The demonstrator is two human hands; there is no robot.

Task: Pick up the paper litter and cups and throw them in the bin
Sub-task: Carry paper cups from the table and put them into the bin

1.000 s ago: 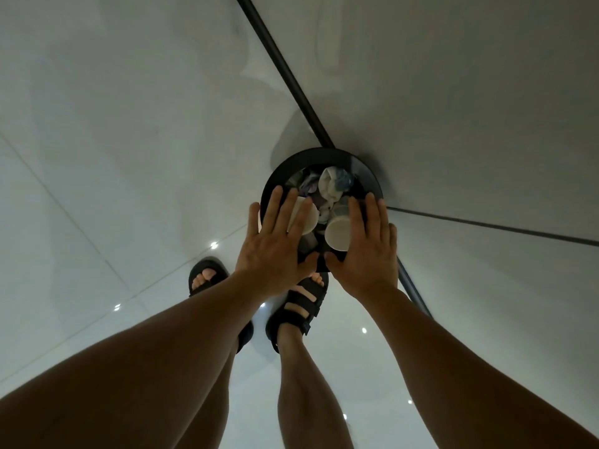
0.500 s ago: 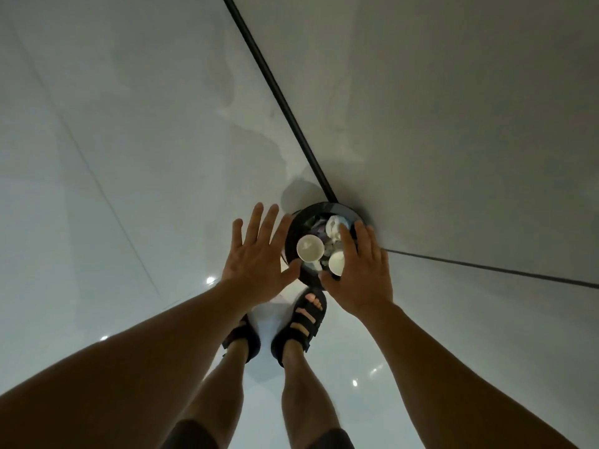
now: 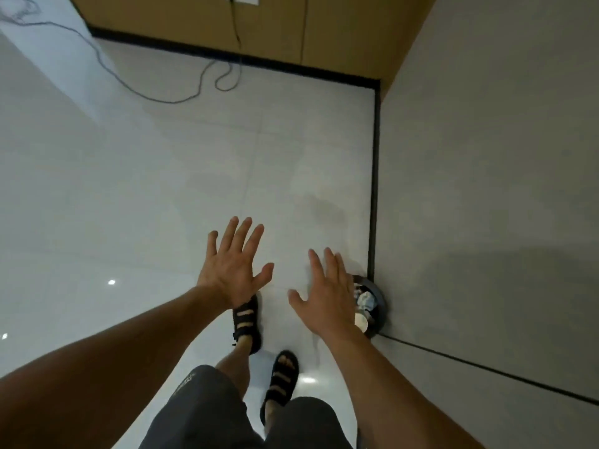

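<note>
A round black bin (image 3: 380,294) stands on the floor against the grey wall, at the right of the view. Inside it lie crumpled paper (image 3: 366,298) and a white paper cup (image 3: 362,321). My right hand (image 3: 327,291) hovers above the bin's left side with straight, spread fingers, and hides part of it. My left hand (image 3: 235,262) is further left over bare floor, fingers also spread. Neither hand holds anything.
White glossy tiles cover the floor (image 3: 162,189). A grey wall (image 3: 486,189) with a dark skirting runs along the right. A brown panelled wall (image 3: 259,24) closes the far end, with a dark cable (image 3: 207,76) trailing over the floor. My sandalled feet (image 3: 248,322) stand below my hands.
The view has risen and pulled away from the bin, which now looks small at the right. Both hands have lifted off the bin and spread apart, still open.
</note>
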